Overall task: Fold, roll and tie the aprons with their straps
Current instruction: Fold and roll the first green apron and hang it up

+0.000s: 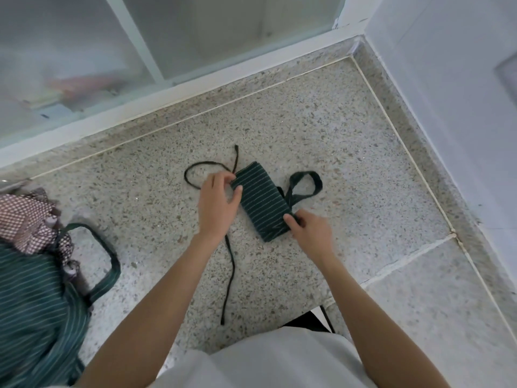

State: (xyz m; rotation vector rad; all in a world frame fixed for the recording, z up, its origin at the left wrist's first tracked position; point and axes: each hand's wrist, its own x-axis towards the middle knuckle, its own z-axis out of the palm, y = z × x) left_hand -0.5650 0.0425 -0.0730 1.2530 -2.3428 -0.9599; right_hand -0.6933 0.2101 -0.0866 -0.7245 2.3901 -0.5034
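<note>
A dark green apron with thin white stripes (261, 201) lies rolled into a tight bundle on the speckled stone counter (335, 152). My left hand (216, 204) grips the bundle's upper left end, thumb on top. My right hand (310, 229) pinches its lower right end. One dark strap (230, 273) trails from under my left hand toward me. Another strap loops (195, 169) out to the upper left. The wider neck loop (306, 184) sticks out on the right side.
A heap of unfolded aprons sits at the left: a green striped one (36, 312) with its neck loop (107, 259) spread out, and a brown dotted one (28, 219). A frosted window (140, 37) runs along the back, a wall (447, 93) on the right.
</note>
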